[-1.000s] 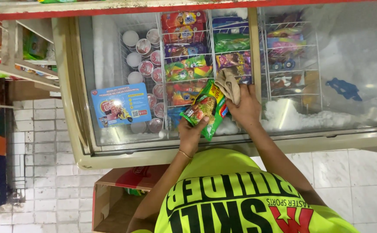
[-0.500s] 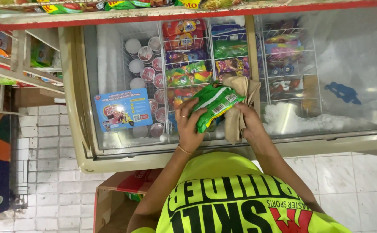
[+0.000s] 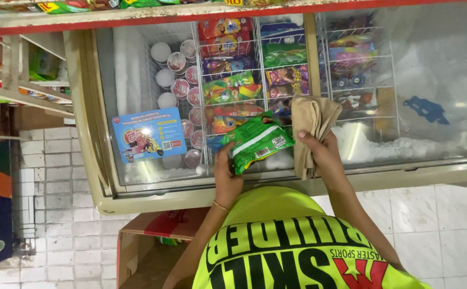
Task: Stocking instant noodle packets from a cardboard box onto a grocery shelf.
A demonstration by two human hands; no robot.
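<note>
My left hand grips a green snack packet by its lower left edge, holding it tilted above the freezer's glass lid. To the right of the packet, my right hand clutches a folded tan cloth, which hangs over the glass. The two hands are a little apart, and the packet's right end nearly touches the cloth. Under the glass, wire baskets hold colourful ice cream packets and round lidded cups.
A blue sticker is stuck on the lid at the left. Frost and a blue scoop-like object lie in the freezer's right part. An open cardboard box stands on the white tiled floor by my legs. Wooden shelves stand at left.
The cloth has come out from behind the packet and now sits to its right. The packet has turned flatter and shifted slightly left and down, and my hands have drawn apart.
</note>
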